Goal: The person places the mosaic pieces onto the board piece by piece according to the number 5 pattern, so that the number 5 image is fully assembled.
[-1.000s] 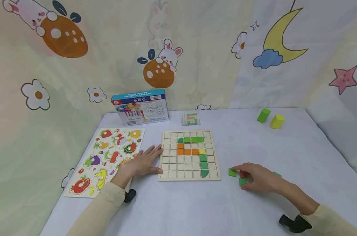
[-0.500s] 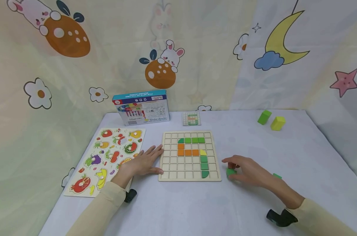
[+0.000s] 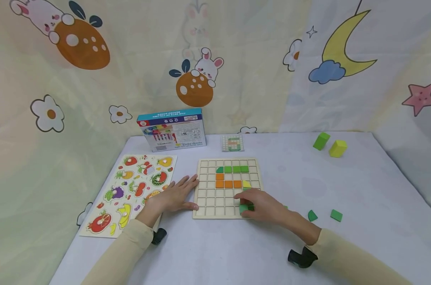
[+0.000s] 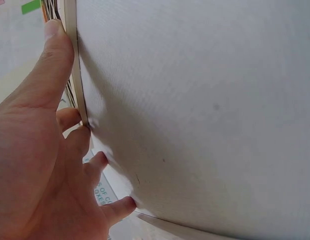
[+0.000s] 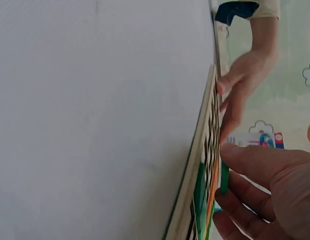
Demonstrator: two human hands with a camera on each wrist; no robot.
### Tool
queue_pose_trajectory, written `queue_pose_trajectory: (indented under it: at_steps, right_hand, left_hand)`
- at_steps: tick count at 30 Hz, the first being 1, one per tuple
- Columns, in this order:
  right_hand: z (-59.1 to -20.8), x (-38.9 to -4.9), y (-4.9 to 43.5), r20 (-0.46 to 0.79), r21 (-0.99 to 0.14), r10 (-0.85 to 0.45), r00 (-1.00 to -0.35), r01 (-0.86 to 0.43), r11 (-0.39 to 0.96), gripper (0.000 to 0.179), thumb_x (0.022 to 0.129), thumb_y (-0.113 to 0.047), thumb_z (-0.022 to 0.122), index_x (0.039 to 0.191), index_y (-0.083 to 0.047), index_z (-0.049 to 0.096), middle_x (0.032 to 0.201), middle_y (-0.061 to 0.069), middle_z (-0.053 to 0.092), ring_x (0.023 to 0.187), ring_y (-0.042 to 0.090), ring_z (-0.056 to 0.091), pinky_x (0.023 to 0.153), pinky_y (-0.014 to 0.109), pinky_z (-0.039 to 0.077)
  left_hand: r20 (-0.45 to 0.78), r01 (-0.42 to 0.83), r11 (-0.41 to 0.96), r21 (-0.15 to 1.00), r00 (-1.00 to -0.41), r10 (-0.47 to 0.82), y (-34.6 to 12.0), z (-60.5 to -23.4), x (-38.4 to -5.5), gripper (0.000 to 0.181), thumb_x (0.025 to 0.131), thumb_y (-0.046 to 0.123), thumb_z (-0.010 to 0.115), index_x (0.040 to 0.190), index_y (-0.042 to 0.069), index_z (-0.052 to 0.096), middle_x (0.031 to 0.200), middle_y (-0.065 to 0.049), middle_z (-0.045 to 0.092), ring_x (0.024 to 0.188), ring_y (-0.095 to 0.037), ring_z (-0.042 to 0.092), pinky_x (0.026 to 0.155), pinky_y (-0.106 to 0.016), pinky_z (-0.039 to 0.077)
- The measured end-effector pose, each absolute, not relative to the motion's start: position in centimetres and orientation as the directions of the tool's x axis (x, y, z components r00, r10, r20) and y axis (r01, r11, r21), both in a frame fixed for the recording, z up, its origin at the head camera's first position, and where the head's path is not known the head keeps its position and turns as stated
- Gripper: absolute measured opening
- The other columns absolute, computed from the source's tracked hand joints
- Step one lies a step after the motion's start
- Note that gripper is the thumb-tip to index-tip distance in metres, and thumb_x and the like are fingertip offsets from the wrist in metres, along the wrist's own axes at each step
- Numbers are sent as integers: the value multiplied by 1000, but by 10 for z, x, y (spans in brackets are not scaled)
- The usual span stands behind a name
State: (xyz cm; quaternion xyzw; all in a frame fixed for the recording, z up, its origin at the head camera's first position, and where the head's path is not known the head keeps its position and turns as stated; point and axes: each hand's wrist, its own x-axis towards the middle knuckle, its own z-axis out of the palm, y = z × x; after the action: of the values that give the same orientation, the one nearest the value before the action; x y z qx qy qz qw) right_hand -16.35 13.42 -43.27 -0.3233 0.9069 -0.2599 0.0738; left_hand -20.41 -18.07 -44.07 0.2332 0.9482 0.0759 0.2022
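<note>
A wooden grid board [image 3: 210, 201] lies mid-table with green, orange and yellow tiles set in some of its squares. My left hand [image 3: 174, 196] rests flat at the board's left edge, fingers spread; the left wrist view shows the thumb and a finger touching that edge. Over the board's lower right part, my right hand [image 3: 263, 205] pinches a green tile [image 5: 224, 178] between thumb and fingers, the tile held just off the surface. This hand hides part of the green column below the yellow tile [image 3: 246, 184].
Right of the board lie a green quarter-round tile [image 3: 312, 215] and a green square tile [image 3: 336, 215]. A green block [image 3: 321, 141] and a yellow block [image 3: 338, 148] stand far right. A pattern card [image 3: 233, 143], a cardboard box [image 3: 172, 130] and a fruit puzzle [image 3: 133, 186] surround the board.
My right hand has picked up a green tile from the table right of the board and carried it left over the grid. The left hand has stayed in place.
</note>
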Motion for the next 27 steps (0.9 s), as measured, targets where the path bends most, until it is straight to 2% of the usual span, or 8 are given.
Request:
queue_pose_trajectory:
  at_steps: [20,27]
  right_hand:
    - [-447,-162,122,71,-492,-620,-781,-568,660,40,79,-16,80,117,-10,67,91,-7,63,92,10,51,81,25,50]
    - [-444,-161,135,91,-528,-612,-786,-559,639,41,82,-20,78,120,-11,66,100,-4,65,94,12,56,83,26,52]
  left_hand:
    - [-337,412,877,247,-812,476,-182,-440,-204,93,86,63,57,157,18,16,165,-2,4,152,-32,6,118,-63,15]
    - [-334,406,878,253,-815,474,-181,-440,-203,92,86,63,57,156,19,17,165,-1,4,152,-32,6,118,-63,14]
